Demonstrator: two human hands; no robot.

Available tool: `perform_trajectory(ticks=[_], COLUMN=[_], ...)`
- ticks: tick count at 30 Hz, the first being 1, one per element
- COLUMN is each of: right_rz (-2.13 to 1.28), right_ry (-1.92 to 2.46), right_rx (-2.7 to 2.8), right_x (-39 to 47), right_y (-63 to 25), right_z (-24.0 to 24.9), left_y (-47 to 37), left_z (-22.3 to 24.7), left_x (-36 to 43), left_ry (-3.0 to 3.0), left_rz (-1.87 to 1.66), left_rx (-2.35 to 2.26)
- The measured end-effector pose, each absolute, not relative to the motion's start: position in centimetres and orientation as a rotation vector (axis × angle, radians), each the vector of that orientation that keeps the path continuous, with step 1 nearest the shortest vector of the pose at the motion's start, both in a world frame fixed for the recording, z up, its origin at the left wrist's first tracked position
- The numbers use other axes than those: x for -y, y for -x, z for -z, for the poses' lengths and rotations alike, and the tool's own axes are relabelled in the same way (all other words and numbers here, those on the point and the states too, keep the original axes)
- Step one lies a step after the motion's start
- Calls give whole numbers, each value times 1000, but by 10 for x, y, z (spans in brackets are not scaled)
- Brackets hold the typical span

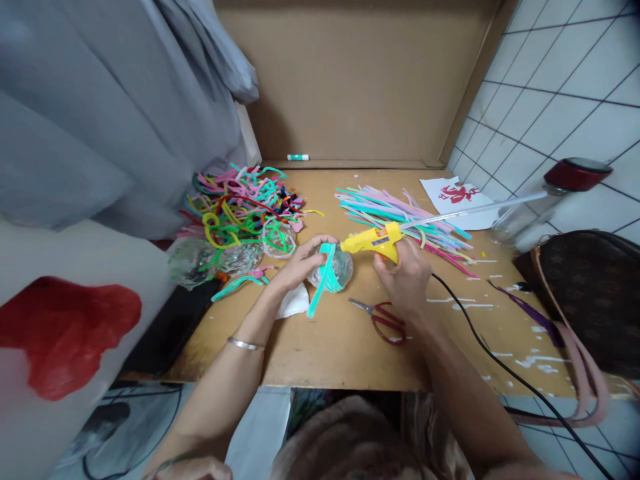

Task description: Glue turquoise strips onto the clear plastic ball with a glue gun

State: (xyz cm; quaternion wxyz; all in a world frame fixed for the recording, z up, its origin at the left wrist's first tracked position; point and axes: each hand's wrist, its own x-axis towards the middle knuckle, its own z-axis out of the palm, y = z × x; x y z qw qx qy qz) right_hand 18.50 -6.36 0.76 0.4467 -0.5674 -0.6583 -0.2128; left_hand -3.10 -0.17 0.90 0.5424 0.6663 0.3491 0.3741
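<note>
Over the wooden table, my left hand (306, 259) is closed around the edge of a clear round object (343, 268) with a turquoise fuzzy strip (325, 280) across it. One end of the strip hangs toward me. My right hand (406, 272) grips a yellow glue gun (373, 241), its nozzle pointing left at the top of the strip. A clear glue stick (475, 211) sticks out behind the gun. Red-handled scissors (387, 322) lie below my right hand. Under my left wrist is a piece of white material (294, 303).
Tangled colourful pipe cleaners (240, 207) and clear round pieces (193, 261) sit at left. Straight pipe cleaners (400, 213) lie behind the gun. A clear jar (530, 213) and brown bag (590, 293) stand right; a black cord (470, 328) crosses the right side.
</note>
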Motion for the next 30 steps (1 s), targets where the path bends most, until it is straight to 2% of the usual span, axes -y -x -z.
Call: perform_trajectory(ticks=[30], right_rz=[662], right_ry=[1391], right_rx=[1670], right_x=[65], right_y=[-186], right_z=[-10], left_y=[31], left_z=[-9], left_x=[2], left_ry=[-1604], left_rz=[-884], left_rx=[-848])
